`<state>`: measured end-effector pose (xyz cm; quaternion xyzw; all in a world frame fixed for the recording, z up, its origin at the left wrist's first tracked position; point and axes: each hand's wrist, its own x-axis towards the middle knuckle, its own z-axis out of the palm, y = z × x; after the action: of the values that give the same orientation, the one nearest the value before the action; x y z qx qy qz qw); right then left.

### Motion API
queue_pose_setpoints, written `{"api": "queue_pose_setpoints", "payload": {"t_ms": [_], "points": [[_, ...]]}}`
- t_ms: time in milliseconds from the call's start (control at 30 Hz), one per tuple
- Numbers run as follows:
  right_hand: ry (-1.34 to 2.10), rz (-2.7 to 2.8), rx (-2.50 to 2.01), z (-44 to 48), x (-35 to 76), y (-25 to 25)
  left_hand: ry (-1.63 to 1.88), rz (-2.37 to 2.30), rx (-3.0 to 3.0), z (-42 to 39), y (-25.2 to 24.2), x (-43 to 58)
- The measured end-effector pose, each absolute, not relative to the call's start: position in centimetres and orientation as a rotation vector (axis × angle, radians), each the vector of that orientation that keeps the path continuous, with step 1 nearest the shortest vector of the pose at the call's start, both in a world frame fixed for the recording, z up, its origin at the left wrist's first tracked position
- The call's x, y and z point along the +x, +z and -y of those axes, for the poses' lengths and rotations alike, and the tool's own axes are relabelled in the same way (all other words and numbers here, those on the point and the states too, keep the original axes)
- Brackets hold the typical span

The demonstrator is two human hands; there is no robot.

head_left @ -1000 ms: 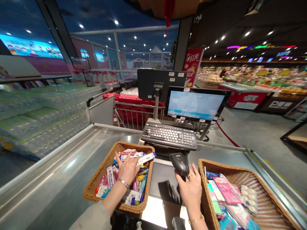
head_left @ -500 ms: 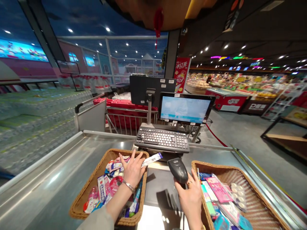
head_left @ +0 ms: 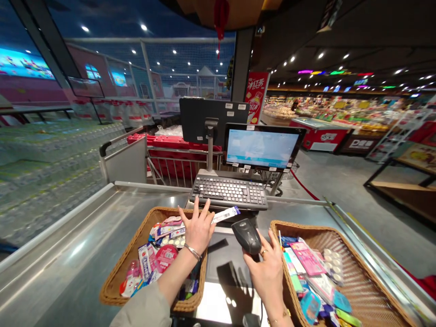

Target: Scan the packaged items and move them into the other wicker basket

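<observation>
Barcode scanner (head_left: 247, 236) in right hand (head_left: 266, 276), left hand (head_left: 197, 230) over wicker basket (head_left: 114, 290)

Site: supermarket checkout lane. Evidence: steel checkout counter (head_left: 57, 227), till screen (head_left: 261, 146) with keyboard (head_left: 229, 191), handheld barcode scanner (head_left: 247, 236). Stacked bottled water (head_left: 44, 181) alongside; red chest freezer (head_left: 320, 134) and long displays of goods (head_left: 340, 111) beyond.
</observation>
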<state>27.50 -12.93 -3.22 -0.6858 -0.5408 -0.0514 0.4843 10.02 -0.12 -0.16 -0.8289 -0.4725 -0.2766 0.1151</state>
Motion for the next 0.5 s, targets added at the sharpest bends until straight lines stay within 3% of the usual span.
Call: {"api": "queue_pose_setpoints", "payload": {"t_ms": [500], "points": [[-0.082, 1.369, -1.704, 12.65, 26.72, -2.62, -0.805, 1.381, -2.427, -0.17, -0.54, 9.67]]}}
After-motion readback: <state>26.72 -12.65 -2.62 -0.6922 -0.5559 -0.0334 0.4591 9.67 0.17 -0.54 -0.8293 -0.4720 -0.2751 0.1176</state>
